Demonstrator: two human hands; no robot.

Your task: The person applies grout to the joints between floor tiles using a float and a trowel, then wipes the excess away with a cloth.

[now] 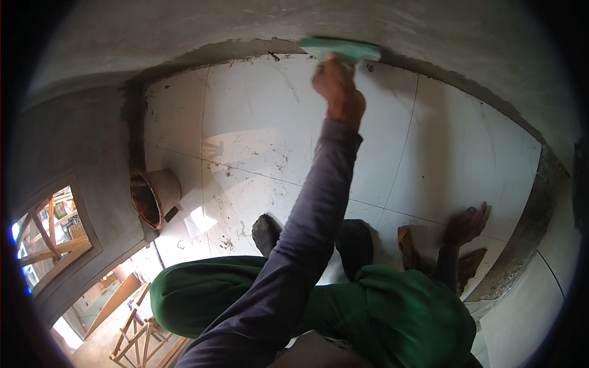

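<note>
My left hand (337,89) reaches far forward, its fingers closed round a wide green scraper (340,49). The scraper's long edge lies along the base of the grey wall (257,21), where it meets the white tiled floor (288,122). Slight blur shows on the tool and the hand. Low on the right, beside my right knee, my right hand (467,226) rests on the tiles with its fingers stretched out. Next to that hand lies a brown crumpled piece (406,245), perhaps cloth or leather; part of it is hidden behind my forearm.
A tilted bucket (164,193) with a dirty inside stands by the left wall. Crumbs of dried mortar (245,156) are scattered on the tiles. At the right runs a rough, untiled strip (521,239). Beyond the left wall's opening are wooden frames (141,337). My dark shoes (354,245) stand on the floor.
</note>
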